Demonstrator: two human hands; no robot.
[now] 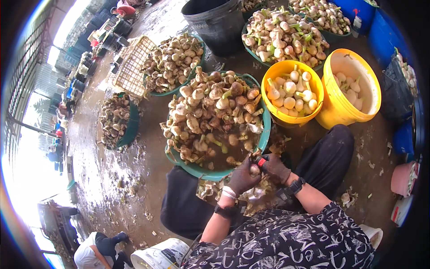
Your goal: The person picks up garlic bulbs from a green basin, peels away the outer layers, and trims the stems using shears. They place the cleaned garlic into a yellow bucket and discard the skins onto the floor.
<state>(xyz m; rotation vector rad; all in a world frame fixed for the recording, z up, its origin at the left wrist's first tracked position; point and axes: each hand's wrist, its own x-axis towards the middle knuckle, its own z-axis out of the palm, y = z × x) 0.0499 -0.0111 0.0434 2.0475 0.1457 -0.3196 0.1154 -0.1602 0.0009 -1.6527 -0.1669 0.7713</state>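
Observation:
Both my hands wear dark gloves and meet at the near rim of a green tub [208, 174] heaped with unpeeled garlic bulbs [204, 107]. My left hand [244, 176] is closed around a garlic bulb [255, 170], its pale side showing between the hands. Close against it, my right hand [276, 169] grips a small red-handled tool [261, 162]; its working end is hidden. Murky water or mud shows in the tub's near part. Beyond my right hand stands a yellow bucket [272, 110] holding peeled white garlic bulbs [290, 92].
A second yellow bucket [330, 117] with fewer peeled bulbs leans beside the first. Around them stand more garlic-filled tubs [130, 125], a black bucket [214, 27] and a plastic crate [134, 67]. Peelings litter the wet floor [130, 188]. Another person [96, 251] bends at lower left.

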